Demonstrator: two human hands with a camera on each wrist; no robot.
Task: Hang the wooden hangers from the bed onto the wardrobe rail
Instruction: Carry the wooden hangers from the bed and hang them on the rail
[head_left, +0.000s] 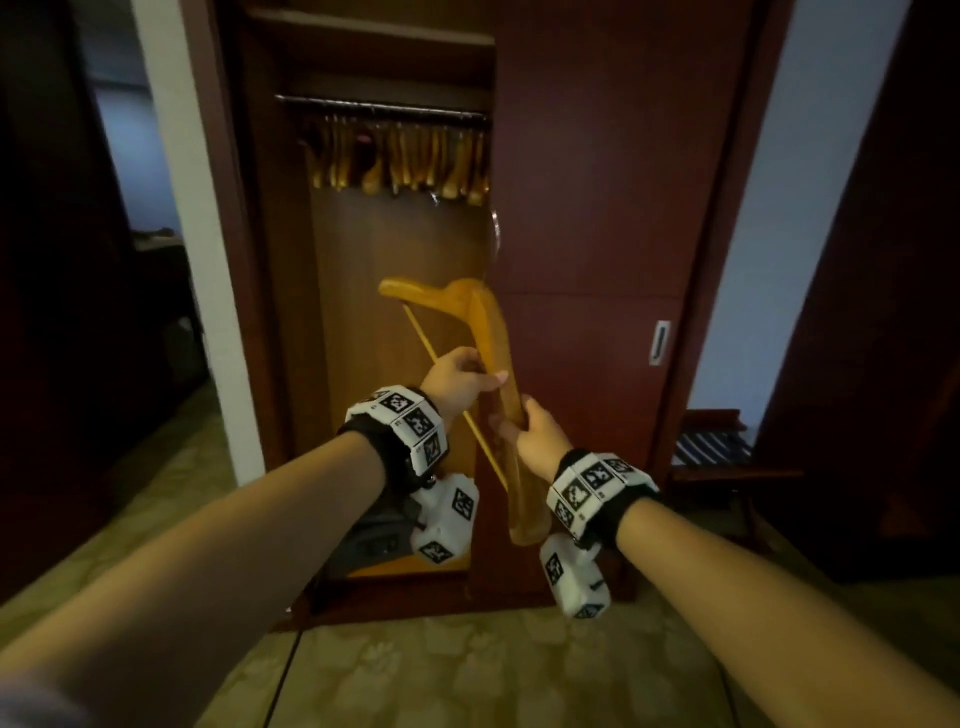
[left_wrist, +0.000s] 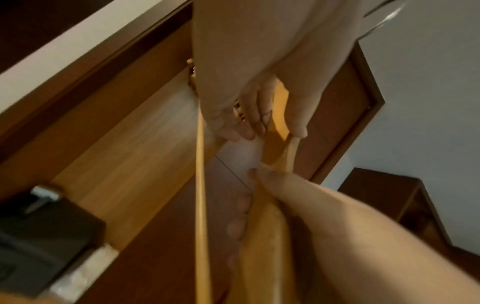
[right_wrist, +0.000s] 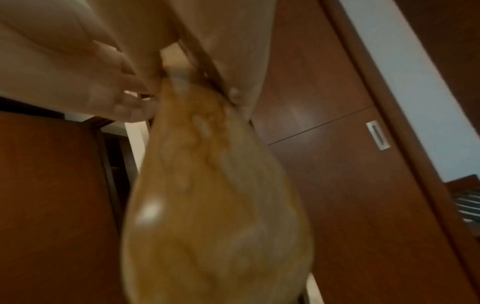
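A light wooden hanger (head_left: 491, 332) with a thin crossbar (head_left: 441, 364) stands on end in front of the open wardrobe. My left hand (head_left: 460, 376) grips it near the middle, thumb along the wood. My right hand (head_left: 527, 426) grips the lower arm just below. High inside the wardrobe runs the dark rail (head_left: 382, 110), with several wooden hangers (head_left: 400, 163) hanging on it. In the left wrist view, my left hand's fingers (left_wrist: 249, 127) curl round the hanger (left_wrist: 279, 115), beside the crossbar (left_wrist: 200, 185). The right wrist view shows the hanger's blurred end (right_wrist: 215, 205) close up.
The wardrobe's sliding door (head_left: 597, 208) with a metal handle (head_left: 660, 343) covers the right half. A dark box (head_left: 374, 530) sits at the wardrobe's bottom. A luggage rack (head_left: 711, 447) stands to the right, a white wall post (head_left: 197, 208) to the left. Patterned carpet (head_left: 467, 675) lies underfoot.
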